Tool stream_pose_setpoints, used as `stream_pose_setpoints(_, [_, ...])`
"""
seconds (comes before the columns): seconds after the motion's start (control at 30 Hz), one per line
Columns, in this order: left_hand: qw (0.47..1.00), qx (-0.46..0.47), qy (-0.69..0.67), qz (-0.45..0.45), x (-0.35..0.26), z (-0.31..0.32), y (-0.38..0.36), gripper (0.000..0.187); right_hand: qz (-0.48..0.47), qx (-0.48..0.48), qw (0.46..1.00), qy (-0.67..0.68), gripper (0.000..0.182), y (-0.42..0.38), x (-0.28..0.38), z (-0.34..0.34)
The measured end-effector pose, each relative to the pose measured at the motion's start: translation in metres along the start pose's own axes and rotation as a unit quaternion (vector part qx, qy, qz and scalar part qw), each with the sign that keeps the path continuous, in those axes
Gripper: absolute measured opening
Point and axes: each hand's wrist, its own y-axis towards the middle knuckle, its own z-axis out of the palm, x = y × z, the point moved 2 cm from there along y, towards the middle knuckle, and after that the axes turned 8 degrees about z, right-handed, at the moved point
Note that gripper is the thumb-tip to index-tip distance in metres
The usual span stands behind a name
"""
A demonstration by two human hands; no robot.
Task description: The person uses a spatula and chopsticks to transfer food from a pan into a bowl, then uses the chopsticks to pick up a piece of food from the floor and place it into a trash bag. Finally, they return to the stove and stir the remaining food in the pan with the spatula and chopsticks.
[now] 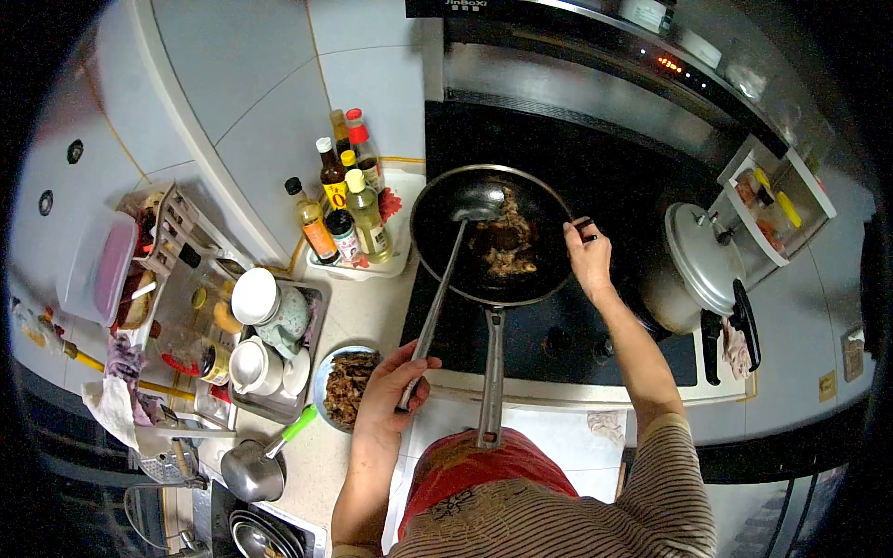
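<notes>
Two hands: left hand [391, 386] grasping a long-handled metal utensil [442, 298]; right hand [590, 262] pinching a small black item at the round black pan's [442, 249] rim. Browned food pieces [510, 244] ahead, between hands; apparent step, stirring; control calls for a steady pan.

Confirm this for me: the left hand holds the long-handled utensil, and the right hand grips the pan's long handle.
Wrong about the right hand: the head view shows it gripping the pan at its right rim, not by the long handle. The left hand does hold the long-handled utensil.
</notes>
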Motion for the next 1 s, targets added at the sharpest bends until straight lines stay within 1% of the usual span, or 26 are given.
stream_pose_setpoints(0.2, [1.000, -0.001, 0.003, -0.004, 0.000, -0.001, 0.001, 0.043, 0.013, -0.029, 0.996, 0.084, 0.029, 0.002, -0.010, 0.026])
stream_pose_setpoints(0.23, [1.000, -0.002, 0.000, -0.004, 0.000, -0.001, 0.001, 0.044, 0.025, -0.022, 0.996, 0.078, 0.027, 0.004, -0.011, 0.026])
stream_pose_setpoints(0.33, [1.000, 0.001, -0.006, -0.005, 0.002, -0.004, 0.002, 0.045, 0.015, -0.055, 0.998, -0.029, 0.024, 0.013, -0.005, 0.016])
stream_pose_setpoints(0.37, [1.000, 0.008, -0.007, -0.005, 0.002, -0.004, 0.002, 0.046, -0.021, -0.068, 0.997, -0.039, 0.036, 0.023, -0.022, 0.020])
stream_pose_setpoints(0.47, [1.000, 0.015, -0.011, -0.004, 0.002, -0.004, 0.003, 0.047, 0.011, -0.022, 0.996, 0.082, 0.033, 0.016, 0.005, -0.003])
stream_pose_setpoints(0.5, [1.000, 0.015, -0.012, -0.003, 0.003, -0.004, 0.003, 0.047, 0.028, -0.024, 0.994, 0.102, 0.030, 0.017, 0.002, -0.003])
stream_pose_setpoints(0.6, [1.000, -0.020, 0.008, -0.009, 0.003, 0.001, 0.001, 0.047, -0.032, -0.038, 0.996, 0.068, 0.028, 0.013, -0.002, 0.004])
stream_pose_setpoints(0.63, [1.000, -0.008, 0.006, -0.008, 0.003, 0.002, 0.002, 0.048, 0.008, -0.024, 0.999, 0.043, 0.027, 0.006, 0.005, 0.001])
stream_pose_setpoints(0.73, [1.000, 0.015, 0.003, -0.003, 0.002, 0.001, 0.001, 0.048, 0.005, -0.023, 1.000, 0.015, 0.026, 0.006, 0.003, 0.002])
stream_pose_setpoints(0.77, [1.000, 0.016, 0.003, -0.003, 0.002, 0.001, 0.001, 0.048, 0.002, -0.005, 0.999, 0.043, 0.024, 0.005, 0.003, 0.000])
stream_pose_setpoints(0.87, [1.000, 0.006, 0.018, -0.004, 0.001, 0.007, 0.000, 0.048, -0.009, 0.003, 0.996, 0.091, 0.022, 0.016, -0.012, 0.006])
stream_pose_setpoints(0.97, [0.999, -0.004, 0.050, 0.003, 0.001, 0.012, -0.003, 0.047, 0.040, 0.025, 0.992, 0.120, 0.017, 0.016, -0.003, 0.004])
stream_pose_setpoints(1.0, [0.998, -0.005, 0.061, 0.006, 0.000, 0.016, -0.004, 0.047, 0.037, 0.023, 0.989, 0.139, 0.018, 0.018, -0.006, 0.007])
